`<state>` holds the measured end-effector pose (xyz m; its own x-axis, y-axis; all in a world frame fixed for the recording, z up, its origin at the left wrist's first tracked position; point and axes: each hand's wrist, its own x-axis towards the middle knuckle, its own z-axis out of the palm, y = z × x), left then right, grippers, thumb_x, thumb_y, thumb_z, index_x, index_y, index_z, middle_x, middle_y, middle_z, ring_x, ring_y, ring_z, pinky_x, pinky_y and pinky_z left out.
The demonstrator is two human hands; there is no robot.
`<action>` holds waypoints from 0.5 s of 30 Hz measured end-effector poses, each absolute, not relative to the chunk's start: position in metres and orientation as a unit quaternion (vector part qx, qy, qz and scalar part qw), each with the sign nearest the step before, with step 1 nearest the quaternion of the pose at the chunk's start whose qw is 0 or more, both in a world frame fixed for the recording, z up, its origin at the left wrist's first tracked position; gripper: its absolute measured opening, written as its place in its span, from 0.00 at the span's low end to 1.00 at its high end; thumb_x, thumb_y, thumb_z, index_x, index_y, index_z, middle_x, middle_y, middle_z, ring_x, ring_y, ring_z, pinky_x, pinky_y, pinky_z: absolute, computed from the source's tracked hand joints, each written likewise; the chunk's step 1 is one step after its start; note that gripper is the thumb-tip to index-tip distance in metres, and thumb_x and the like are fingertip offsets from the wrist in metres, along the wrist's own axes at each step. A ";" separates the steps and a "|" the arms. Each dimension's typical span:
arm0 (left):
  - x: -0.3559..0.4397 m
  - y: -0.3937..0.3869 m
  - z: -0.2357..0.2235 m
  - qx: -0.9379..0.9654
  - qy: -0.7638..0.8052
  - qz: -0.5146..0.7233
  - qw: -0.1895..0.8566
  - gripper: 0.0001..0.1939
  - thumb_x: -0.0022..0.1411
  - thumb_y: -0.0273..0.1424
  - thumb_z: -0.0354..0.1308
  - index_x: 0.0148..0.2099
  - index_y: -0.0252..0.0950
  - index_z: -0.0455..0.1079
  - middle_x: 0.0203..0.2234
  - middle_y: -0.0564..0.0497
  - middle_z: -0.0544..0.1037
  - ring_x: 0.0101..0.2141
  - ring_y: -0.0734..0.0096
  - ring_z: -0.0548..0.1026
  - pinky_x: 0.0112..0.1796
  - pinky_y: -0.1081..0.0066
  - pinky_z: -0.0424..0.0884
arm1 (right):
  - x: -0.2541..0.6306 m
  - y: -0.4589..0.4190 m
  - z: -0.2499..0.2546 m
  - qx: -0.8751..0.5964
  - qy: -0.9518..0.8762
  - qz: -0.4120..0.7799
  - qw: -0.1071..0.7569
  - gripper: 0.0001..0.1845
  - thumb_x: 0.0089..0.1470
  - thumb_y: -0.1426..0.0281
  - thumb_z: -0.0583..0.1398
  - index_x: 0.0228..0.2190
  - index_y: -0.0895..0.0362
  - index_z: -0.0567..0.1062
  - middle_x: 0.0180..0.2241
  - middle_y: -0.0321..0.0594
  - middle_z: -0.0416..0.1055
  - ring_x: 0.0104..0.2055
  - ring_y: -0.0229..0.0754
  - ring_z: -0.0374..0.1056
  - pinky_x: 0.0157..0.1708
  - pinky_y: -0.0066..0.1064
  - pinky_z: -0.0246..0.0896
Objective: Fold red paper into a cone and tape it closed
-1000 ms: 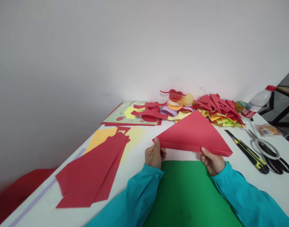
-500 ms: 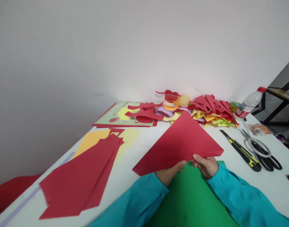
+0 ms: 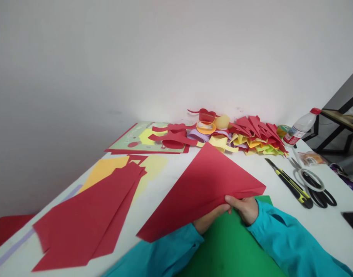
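A red sheet of paper (image 3: 203,184), with a narrow fold along its near edge, is held tilted above a green sheet (image 3: 234,242). My left hand (image 3: 212,219) grips its lower edge, thumb on top and most fingers hidden beneath the paper. Close beside it, my right hand (image 3: 244,207) pinches the same folded edge between thumb and fingers. The two thumbs nearly meet. On the table to the left lie several red paper pieces (image 3: 86,223), overlapping one another.
Yellow paper (image 3: 102,173) lies under the red pieces. A patterned pad (image 3: 127,140) and cut paper shapes (image 3: 176,136) sit by the wall, near folded papers (image 3: 257,130) and a bottle (image 3: 301,127). A utility knife (image 3: 291,184), scissors (image 3: 320,196) and tape roll (image 3: 312,180) are at right.
The red sheet has swung down and to the left, its left corner lower than before. Both hands moved slightly left with it, keeping their grip. The whole view shifted a little.
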<state>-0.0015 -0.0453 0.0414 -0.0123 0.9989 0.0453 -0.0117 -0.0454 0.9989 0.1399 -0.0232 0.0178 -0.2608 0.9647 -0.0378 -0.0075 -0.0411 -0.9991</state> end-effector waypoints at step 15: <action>-0.020 -0.032 0.034 0.526 0.557 0.382 0.518 0.23 0.51 0.52 0.52 0.20 0.37 0.65 0.13 0.57 0.63 0.15 0.75 0.62 0.22 0.70 0.61 | 0.134 -0.016 0.013 -0.469 -0.424 0.582 0.511 0.21 0.37 0.55 0.67 0.12 0.59 0.72 0.09 0.33 0.63 0.13 0.30 0.55 0.16 0.25 0.51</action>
<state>-0.0200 -0.0319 0.0341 0.0890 0.9805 -0.1751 0.1897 0.1559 0.9694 0.1342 -0.0159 0.0128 -0.0377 0.9930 -0.1122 -0.1980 -0.1174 -0.9731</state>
